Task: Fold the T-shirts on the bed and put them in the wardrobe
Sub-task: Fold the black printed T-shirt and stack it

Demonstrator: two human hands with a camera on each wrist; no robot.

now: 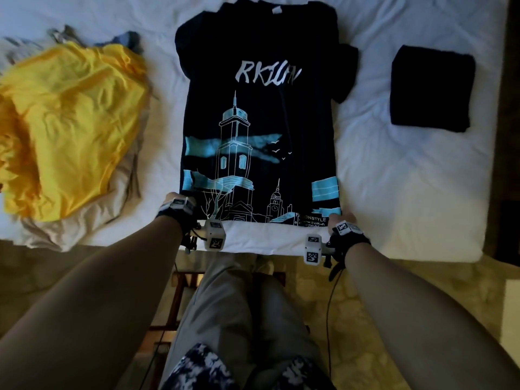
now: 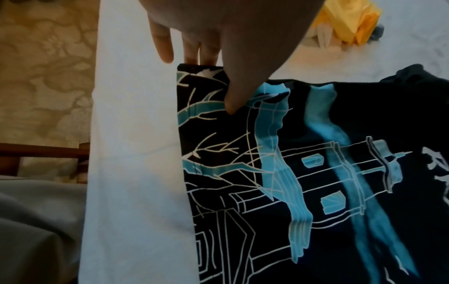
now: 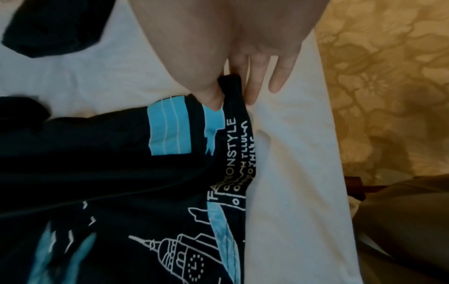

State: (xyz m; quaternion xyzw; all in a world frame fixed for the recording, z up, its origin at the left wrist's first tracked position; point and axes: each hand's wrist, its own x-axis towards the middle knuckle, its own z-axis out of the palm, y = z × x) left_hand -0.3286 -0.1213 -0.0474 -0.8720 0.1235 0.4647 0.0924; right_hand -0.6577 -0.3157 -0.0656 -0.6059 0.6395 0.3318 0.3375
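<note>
1. The bed (image 1: pixel 394 192), covered in a white sheet, serves as the folding area; everything lies on it.
2. The yellow T-shirt (image 1: pixel 70 122) sits crumpled on a heap at the left, apparently waiting its turn.
3. The printed black T-shirt (image 1: pixel 259 122) lies flat in the middle, print up, sides seemingly already turned in, hem close to the bed's near edge, laid so it can be folded lengthwise.
4. The folded dark garment (image 1: pixel 430 88) rests at the right, well apart, probably finished and awaiting the wardrobe, which is not in view.
5. The left hand (image 1: pixel 176 202) pinches the hem's left corner, thumb on top.
6. The right hand (image 1: pixel 342 218) pinches the right corner likewise, likely to lift the hem toward the collar.
</note>
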